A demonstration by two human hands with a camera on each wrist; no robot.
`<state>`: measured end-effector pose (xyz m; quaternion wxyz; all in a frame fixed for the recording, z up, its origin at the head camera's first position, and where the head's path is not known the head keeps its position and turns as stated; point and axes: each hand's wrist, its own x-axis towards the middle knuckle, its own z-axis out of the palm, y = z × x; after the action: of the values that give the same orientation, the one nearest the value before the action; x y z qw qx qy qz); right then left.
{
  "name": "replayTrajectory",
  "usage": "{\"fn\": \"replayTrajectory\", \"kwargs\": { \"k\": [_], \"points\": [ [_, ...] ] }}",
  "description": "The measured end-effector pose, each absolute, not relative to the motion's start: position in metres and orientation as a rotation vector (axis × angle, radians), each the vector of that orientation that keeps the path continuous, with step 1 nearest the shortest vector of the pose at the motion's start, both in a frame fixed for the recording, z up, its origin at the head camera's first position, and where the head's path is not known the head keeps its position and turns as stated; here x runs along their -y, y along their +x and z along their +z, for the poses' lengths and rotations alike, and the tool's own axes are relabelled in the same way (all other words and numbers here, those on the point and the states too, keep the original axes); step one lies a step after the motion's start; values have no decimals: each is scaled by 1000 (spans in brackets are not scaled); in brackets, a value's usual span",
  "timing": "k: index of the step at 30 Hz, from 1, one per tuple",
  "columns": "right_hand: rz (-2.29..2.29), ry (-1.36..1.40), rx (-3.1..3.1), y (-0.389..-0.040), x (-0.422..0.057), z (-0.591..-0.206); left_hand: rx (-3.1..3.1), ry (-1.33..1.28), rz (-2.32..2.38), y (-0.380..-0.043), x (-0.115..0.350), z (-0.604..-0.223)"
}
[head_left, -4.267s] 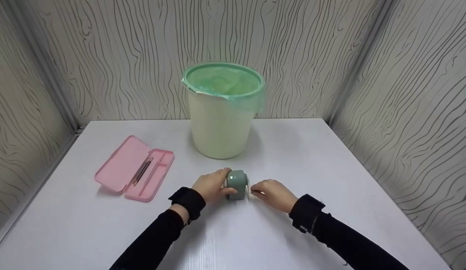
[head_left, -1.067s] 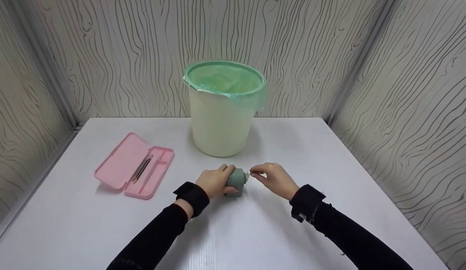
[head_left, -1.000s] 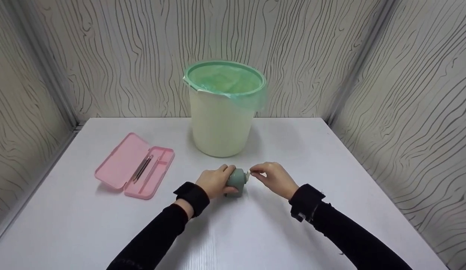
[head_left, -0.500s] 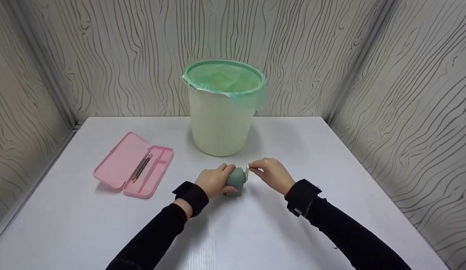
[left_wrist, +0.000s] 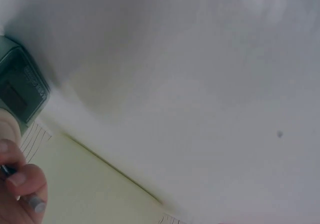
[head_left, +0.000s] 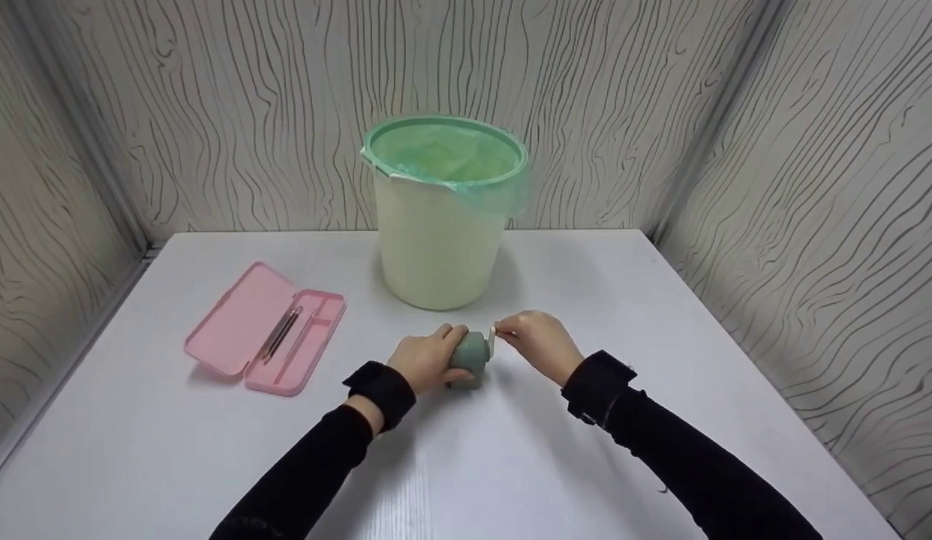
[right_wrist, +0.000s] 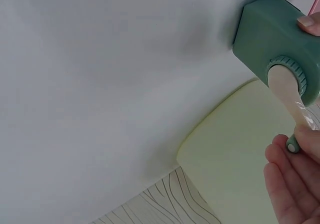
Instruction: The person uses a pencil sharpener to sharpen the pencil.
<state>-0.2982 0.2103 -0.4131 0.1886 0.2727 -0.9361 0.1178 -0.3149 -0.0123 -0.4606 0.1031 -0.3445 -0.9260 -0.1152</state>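
Observation:
A green hand-crank pencil sharpener (head_left: 468, 352) lies in front of the bin. My left hand (head_left: 423, 360) grips its body, thumb on the near side. My right hand (head_left: 539, 341) pinches the small knob (right_wrist: 292, 144) at the end of the sharpener's pale crank (right_wrist: 286, 86). In the head view the crank points up from its hub. A dark window on the sharpener (left_wrist: 24, 86) shows in the left wrist view, at the left edge. The left palm hides the sharpener's other end.
Behind the sharpener stands a pale green bin (head_left: 436, 247) with a thin green liner over its rim. To the left lies an open pink pencil case (head_left: 245, 322) with dark pencils (head_left: 282, 335) in it. Patterned walls (head_left: 301, 112) close off the white table (head_left: 586, 285).
My right hand has swung the crank round from pointing down to pointing up, moving up and slightly left over the last second. My left hand keeps its grip on the sharpener.

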Motion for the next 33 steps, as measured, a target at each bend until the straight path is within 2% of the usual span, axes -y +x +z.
{"fn": "replayTrajectory", "kwargs": {
  "k": [12, 33],
  "points": [
    [200, 692, 2628, -307, -201, -419, 2711, -1032, -341, -315, 12, -462],
    [240, 660, 2716, -320, -197, -425, 2716, -1029, -378, -317, 13, -464]
  ]
}}
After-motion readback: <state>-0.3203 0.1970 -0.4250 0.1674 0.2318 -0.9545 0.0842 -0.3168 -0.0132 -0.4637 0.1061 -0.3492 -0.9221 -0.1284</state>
